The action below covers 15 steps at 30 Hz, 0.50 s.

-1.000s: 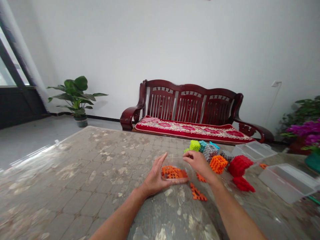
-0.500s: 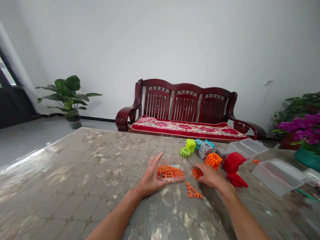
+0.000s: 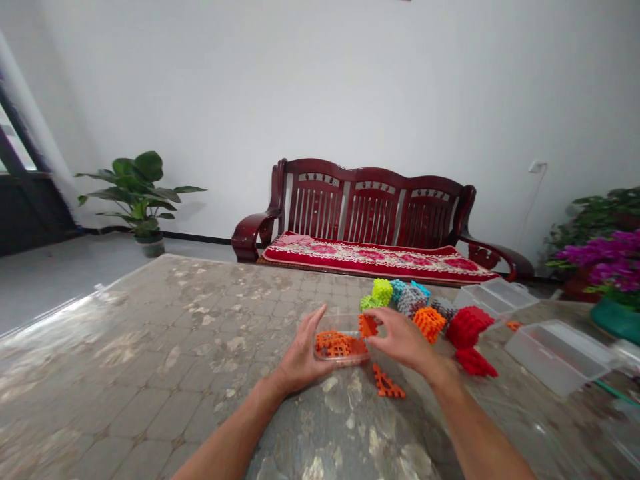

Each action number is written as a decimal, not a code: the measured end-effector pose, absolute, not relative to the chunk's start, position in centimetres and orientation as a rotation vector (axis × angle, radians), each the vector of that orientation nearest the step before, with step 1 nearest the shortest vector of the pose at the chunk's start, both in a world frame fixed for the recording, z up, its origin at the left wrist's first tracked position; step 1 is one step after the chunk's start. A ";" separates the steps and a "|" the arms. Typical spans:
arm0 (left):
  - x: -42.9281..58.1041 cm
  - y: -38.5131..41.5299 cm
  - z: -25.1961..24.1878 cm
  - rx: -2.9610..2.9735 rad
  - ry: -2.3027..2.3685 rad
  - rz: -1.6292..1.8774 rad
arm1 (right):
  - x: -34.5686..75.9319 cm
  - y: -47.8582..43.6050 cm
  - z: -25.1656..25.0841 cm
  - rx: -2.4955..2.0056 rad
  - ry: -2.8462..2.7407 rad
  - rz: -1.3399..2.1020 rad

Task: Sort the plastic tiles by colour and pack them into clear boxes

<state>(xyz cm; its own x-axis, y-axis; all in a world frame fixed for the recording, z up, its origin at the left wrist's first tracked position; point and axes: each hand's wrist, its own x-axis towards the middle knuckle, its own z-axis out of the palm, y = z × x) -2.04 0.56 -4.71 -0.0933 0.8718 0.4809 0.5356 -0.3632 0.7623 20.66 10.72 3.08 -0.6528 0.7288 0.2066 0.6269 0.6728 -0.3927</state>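
On the patterned tabletop (image 3: 150, 360), a triangular orange piece (image 3: 387, 383) lies nearest, flat and just beside a clear tub (image 3: 345, 362). The left hand (image 3: 303, 353) cups the tub's left end, its grip clamped on the wall with thumb and fingers spread around it. Toothed orange pieces (image 3: 333, 343) lie inside the tub. The right hand (image 3: 403, 337) has its grip pinched together on a toothed orange tile (image 3: 367, 325), held upright at the tub's right end. Farther right stand a clear box (image 3: 557, 360), a red block (image 3: 469, 325) and an orange cube (image 3: 429, 324); behind them, a grey block (image 3: 411, 301) and a lime cube (image 3: 383, 291). Beyond the tabletop, a dark red wooden bench (image 3: 375, 207) stands against the white wall (image 3: 350, 80).
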 end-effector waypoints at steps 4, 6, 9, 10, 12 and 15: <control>-2.0 0.7 -4.9 1.863 1.523 1.433 | 19.2 10.3 3.1 -1.063 -2.562 0.396; -2.1 0.7 -5.0 1.868 1.525 1.428 | 18.8 10.1 3.2 -1.069 -2.572 0.389; -2.1 0.8 -5.1 1.871 1.527 1.426 | 18.2 9.7 3.5 -1.053 -2.632 0.366; -2.1 0.8 -5.1 1.874 1.523 1.429 | 18.0 9.6 3.4 -1.041 -2.659 0.356; -2.1 0.8 -5.0 1.877 1.508 1.441 | 17.5 9.6 3.1 -1.026 -2.705 0.336; -2.1 0.7 -4.9 1.873 1.505 1.460 | 17.2 9.9 2.1 -1.031 -2.728 0.300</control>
<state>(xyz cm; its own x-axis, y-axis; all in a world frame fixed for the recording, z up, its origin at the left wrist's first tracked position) -2.14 0.71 -4.87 -0.0827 0.8624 0.4995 0.5257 -0.3881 0.7570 17.20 9.89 2.12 -0.7333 0.6686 0.1231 0.6259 0.7347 -0.2617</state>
